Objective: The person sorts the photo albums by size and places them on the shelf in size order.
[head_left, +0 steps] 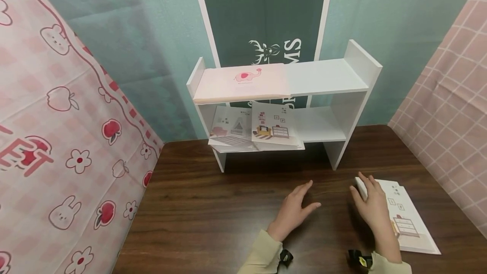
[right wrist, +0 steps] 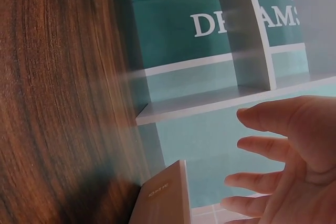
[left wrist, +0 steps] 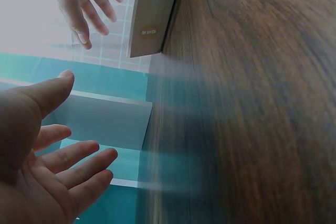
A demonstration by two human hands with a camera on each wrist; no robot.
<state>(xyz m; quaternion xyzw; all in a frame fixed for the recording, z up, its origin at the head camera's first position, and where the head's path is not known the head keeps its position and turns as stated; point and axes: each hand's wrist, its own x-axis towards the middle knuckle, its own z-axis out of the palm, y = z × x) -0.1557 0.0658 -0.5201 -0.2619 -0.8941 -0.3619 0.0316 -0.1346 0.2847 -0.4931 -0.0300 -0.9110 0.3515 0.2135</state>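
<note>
In the head view my left hand [head_left: 293,212] hovers above the wooden table, its fingers and thumb spread and nothing in them. My right hand [head_left: 373,206] is over the left edge of a white book [head_left: 412,223] with furniture drawings, lying on the table at the right. Its fingers are extended and grip nothing; the right wrist view shows the spread hand [right wrist: 294,166] apart from the thick side of the book [right wrist: 165,198]. Beyond both hands stands a white two-tier shelf [head_left: 323,75]. Similar white books [head_left: 275,126] lie on its lower tier, to the left and middle.
A pink elephant-print item [head_left: 243,80] lies flat on the left of the upper tier. Behind the shelf hangs a teal curtain [head_left: 160,54]. Pink patterned cloths stand at the left [head_left: 76,138] and right [head_left: 449,109] of the brown table [head_left: 182,223].
</note>
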